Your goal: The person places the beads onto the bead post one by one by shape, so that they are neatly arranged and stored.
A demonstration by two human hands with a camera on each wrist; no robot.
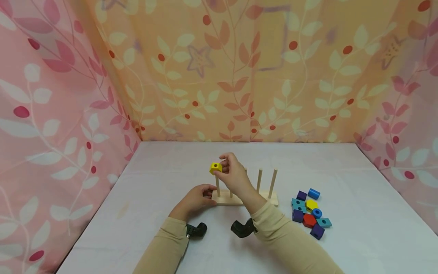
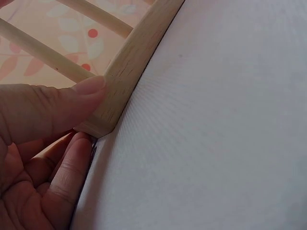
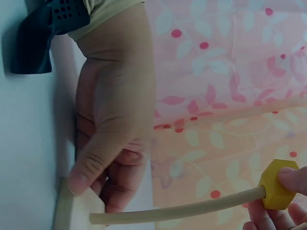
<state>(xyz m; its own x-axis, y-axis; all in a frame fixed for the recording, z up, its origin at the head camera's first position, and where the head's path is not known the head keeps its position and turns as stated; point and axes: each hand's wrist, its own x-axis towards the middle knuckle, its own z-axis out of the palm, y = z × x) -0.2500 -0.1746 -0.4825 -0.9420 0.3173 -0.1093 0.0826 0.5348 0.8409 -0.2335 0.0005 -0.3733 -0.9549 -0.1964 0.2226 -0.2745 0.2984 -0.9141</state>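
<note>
A wooden peg stand (image 1: pixel 226 199) with several upright pegs sits mid-table. My left hand (image 1: pixel 196 198) grips the left end of its base (image 2: pixel 125 67), thumb on top and fingers under the corner. My right hand (image 1: pixel 230 173) pinches a yellow hexagonal block (image 1: pixel 215 168) with a centre hole, set on the tip of the leftmost peg (image 1: pixel 217 185). In the right wrist view the yellow block (image 3: pixel 276 185) sits at the end of the peg (image 3: pixel 177 211), with my right fingertips (image 3: pixel 292 179) on it and my left hand (image 3: pixel 112 143) at the base.
A pile of several coloured blocks (image 1: pixel 309 213), blue, purple, teal, red and yellow, lies on the white tabletop (image 1: pixel 359 213) right of the stand. Two bare pegs (image 1: pixel 272 183) stand on the right. Floral curtains (image 1: pixel 239 76) wall in the table on three sides.
</note>
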